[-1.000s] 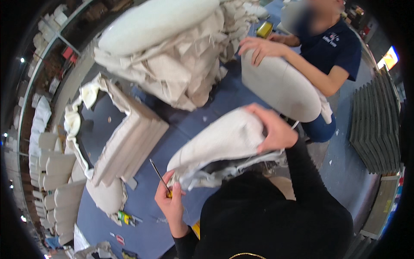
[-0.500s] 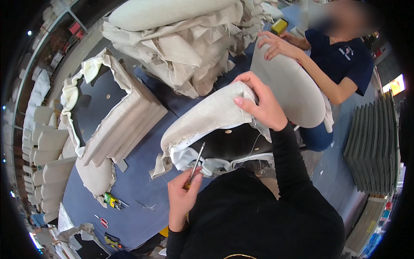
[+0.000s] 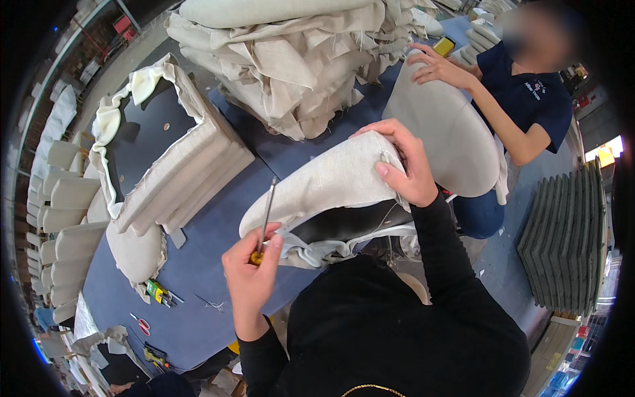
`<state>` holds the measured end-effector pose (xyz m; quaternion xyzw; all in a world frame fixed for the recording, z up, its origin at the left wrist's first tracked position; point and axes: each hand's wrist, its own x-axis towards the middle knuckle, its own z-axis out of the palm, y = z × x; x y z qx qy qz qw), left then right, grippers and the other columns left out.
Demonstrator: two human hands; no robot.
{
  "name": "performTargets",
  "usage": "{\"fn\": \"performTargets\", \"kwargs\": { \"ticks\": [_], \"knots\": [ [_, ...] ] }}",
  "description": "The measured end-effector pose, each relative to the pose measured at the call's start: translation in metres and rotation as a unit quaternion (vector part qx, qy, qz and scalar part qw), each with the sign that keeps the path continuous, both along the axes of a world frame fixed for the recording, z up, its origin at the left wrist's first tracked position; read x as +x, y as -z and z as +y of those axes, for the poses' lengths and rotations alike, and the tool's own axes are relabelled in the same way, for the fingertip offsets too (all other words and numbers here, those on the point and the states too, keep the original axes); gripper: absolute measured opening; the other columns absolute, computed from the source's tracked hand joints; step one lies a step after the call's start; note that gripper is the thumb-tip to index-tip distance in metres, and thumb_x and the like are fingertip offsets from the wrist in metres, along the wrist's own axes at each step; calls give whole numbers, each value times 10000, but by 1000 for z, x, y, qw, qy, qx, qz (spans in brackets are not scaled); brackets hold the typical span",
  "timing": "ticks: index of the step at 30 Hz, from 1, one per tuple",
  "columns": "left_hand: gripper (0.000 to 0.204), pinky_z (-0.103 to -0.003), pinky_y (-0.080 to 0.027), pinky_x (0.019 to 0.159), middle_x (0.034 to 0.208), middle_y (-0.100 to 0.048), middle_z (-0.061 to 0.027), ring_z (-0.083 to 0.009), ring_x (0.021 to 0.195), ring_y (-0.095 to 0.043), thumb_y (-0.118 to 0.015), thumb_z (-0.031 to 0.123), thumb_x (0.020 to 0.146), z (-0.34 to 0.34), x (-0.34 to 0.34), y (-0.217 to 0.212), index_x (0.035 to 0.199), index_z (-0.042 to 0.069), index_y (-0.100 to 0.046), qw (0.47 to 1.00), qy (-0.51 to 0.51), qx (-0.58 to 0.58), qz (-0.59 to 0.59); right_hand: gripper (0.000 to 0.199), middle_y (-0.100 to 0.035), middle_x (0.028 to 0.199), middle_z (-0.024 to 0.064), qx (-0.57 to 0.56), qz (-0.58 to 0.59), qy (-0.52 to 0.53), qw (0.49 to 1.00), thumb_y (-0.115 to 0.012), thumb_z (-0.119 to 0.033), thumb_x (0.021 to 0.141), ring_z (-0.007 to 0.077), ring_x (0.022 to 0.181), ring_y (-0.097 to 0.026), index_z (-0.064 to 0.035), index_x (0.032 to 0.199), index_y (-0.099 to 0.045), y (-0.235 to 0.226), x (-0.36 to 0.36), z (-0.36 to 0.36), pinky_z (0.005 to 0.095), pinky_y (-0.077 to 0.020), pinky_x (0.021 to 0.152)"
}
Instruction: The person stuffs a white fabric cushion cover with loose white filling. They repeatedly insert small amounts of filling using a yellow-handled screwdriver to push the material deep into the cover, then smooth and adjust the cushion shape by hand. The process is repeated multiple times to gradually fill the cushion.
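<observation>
A screwdriver (image 3: pixel 266 215) with a yellow handle is held in my left hand (image 3: pixel 252 268), its thin shaft slanting up beside the near left corner of a beige fabric-covered chair cushion (image 3: pixel 324 173). The fingers of that hand overlap the cushion's left edge; whether they touch the fabric I cannot tell. On the cushion's other end my right hand (image 3: pixel 411 165) is closed over the corner, thumb on the fabric side. The cushion stands tilted, its black underside (image 3: pixel 347 223) and loose white lining showing below. My left hand hides part of its edge.
Stacked beige cushions (image 3: pixel 192 169) stand at left, and a heap of beige fabric pieces (image 3: pixel 284 66) lies behind. Scissors (image 3: pixel 141 324) and other tools rest on the blue table (image 3: pixel 198 264). A co-worker (image 3: pixel 529 86) holds another cushion (image 3: pixel 440 132) at right. Grey panels (image 3: pixel 562 241) are stacked beyond.
My left hand has moved up and left with the screwdriver, which points higher. The cushion has tilted, showing more of its fabric face and less black underside. My right hand keeps its grip.
</observation>
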<state>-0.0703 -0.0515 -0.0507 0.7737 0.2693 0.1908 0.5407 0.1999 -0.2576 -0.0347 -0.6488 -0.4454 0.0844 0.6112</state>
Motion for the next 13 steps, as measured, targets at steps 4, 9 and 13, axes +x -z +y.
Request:
{"fn": "performTargets", "kwargs": {
  "ticks": [4,9,13],
  "knots": [
    [211,-217,-428,609,836,-698,17,-41,665,-529,-744,113,1016,16,-18,6,1178,-15,-786,996,-47,-77,-25,677,-695,1328,199,-39,7,-64,997,-721,-338,861,270,1237,-673,49,1399,-582,-4,-1,-9,384,-492,1090],
    [234,-222,-444,593,845,-723,-2,-34,654,-548,-710,172,1054,43,-62,40,1164,-22,-780,989,-124,-68,33,867,-661,1391,176,-118,76,-179,974,-827,-416,814,273,1302,-634,18,1500,-522,-25,-5,-16,400,-458,1129],
    [243,-226,-427,567,836,-732,-13,-37,612,-540,-717,215,1060,55,-136,93,1136,-7,-780,962,-247,-79,79,944,-665,1424,173,-142,151,-265,942,-886,-403,789,282,1336,-646,-25,1560,-493,-9,-4,9,410,-460,1158]
  ]
}}
